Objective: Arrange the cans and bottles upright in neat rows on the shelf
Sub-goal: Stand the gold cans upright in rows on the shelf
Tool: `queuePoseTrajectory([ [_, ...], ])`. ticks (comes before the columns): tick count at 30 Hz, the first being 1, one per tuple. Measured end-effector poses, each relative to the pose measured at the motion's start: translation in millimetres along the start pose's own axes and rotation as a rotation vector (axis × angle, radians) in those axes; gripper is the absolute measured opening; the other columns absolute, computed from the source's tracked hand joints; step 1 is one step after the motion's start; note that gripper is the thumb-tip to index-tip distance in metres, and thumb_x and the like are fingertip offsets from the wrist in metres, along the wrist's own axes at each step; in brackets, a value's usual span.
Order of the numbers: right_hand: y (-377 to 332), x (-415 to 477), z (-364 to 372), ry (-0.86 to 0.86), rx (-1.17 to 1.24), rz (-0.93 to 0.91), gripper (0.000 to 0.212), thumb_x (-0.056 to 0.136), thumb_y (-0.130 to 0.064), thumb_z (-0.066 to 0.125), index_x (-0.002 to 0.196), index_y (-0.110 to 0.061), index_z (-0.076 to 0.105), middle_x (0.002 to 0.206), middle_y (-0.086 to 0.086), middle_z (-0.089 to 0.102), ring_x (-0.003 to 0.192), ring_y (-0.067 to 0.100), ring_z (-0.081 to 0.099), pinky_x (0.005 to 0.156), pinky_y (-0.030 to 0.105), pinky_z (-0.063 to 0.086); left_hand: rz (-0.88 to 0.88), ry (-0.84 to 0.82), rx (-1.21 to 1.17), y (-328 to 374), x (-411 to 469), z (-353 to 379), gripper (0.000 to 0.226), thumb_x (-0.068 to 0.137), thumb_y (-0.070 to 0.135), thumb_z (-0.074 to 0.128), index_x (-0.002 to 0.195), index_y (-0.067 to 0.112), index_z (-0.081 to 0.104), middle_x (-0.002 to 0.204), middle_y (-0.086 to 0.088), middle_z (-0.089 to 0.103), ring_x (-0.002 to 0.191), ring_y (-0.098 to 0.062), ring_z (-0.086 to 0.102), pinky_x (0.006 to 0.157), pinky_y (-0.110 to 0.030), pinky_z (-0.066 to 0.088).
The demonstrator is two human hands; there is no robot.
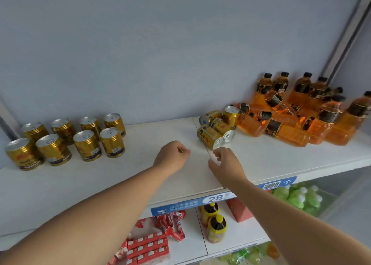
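Several gold cans (66, 140) stand upright in two rows at the left of the white shelf (271, 156). A small heap of gold cans (217, 126) lies tumbled at the middle right, one of them upright at the back. Behind and right of it, orange drink bottles (297, 112) with black caps are piled up, some standing, some on their sides. My left hand (172, 156) hovers over the bare middle of the shelf, fingers curled, holding nothing. My right hand (226, 164) is just in front of the nearest fallen can (209, 136), fingers apart and empty.
A pale blue back wall rises behind the shelf, with a grey upright post (345, 43) at the right. Blue price tags (216, 199) run along the front edge. The shelf below holds red packets (152, 242), yellow-capped bottles (215, 224) and green items (297, 196).
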State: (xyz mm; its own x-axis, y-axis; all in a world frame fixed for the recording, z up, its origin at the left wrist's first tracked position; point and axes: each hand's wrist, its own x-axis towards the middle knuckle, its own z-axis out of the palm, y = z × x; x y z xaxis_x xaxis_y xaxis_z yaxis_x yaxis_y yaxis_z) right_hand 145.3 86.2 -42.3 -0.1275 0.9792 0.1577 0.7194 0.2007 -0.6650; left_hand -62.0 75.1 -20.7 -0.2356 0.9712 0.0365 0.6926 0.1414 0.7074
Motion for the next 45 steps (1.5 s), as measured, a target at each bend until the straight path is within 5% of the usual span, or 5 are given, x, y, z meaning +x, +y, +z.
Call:
queuePoseTrajectory([
  [15, 42, 69, -21, 0.159, 0.199, 0.306, 0.068, 0.087, -0.056, 0.066, 0.139, -0.018, 0.047, 0.126, 0.000, 0.057, 0.100, 0.014, 0.057, 0.063, 0.022, 0.040, 0.547, -0.055, 0.391, 24, 72, 33, 0.069, 0.083, 0.013, 0.069, 0.146, 0.019, 0.042, 0.149, -0.006, 0.040, 0.133, -0.030, 0.041, 0.102, -0.040, 0.044],
  [21, 52, 112, -25, 0.018, 0.186, 0.377, 0.075, 0.083, -0.066, 0.064, 0.132, -0.011, 0.054, 0.123, 0.010, 0.063, 0.107, 0.028, 0.062, 0.079, 0.035, 0.050, 0.760, -0.097, 0.722, 49, 94, 45, 0.074, 0.090, 0.013, 0.065, 0.155, 0.023, 0.032, 0.164, 0.000, 0.029, 0.148, -0.023, 0.028, 0.117, -0.040, 0.032],
  [32, 49, 141, -21, -0.057, 0.109, 0.410, 0.074, 0.073, -0.069, 0.071, 0.124, -0.020, 0.052, 0.109, 0.004, 0.062, 0.101, 0.026, 0.060, 0.089, 0.046, 0.054, 0.711, 0.008, 0.929, 66, 95, 49, 0.065, 0.090, 0.017, 0.067, 0.148, 0.022, 0.040, 0.152, -0.001, 0.044, 0.131, -0.025, 0.045, 0.105, -0.039, 0.041],
  [37, 51, 137, -28, 0.033, 0.264, 0.347, 0.062, 0.073, -0.048, 0.083, 0.116, -0.020, 0.047, 0.099, -0.004, 0.058, 0.084, 0.016, 0.057, 0.064, 0.030, 0.047, 0.629, 0.006, 0.954, 68, 91, 43, 0.056, 0.085, 0.016, 0.068, 0.138, 0.020, 0.049, 0.136, 0.000, 0.058, 0.112, -0.027, 0.063, 0.086, -0.037, 0.045],
  [45, 41, 114, -44, 0.122, 0.322, 0.139, 0.062, 0.065, -0.047, 0.083, 0.112, -0.033, 0.046, 0.094, -0.020, 0.056, 0.081, 0.001, 0.054, 0.058, 0.018, 0.039, 0.264, 0.041, 0.551, 37, 75, 25, 0.057, 0.076, 0.059, 0.073, 0.122, 0.030, 0.056, 0.105, 0.007, 0.069, 0.097, -0.022, 0.067, 0.072, -0.031, 0.047],
])
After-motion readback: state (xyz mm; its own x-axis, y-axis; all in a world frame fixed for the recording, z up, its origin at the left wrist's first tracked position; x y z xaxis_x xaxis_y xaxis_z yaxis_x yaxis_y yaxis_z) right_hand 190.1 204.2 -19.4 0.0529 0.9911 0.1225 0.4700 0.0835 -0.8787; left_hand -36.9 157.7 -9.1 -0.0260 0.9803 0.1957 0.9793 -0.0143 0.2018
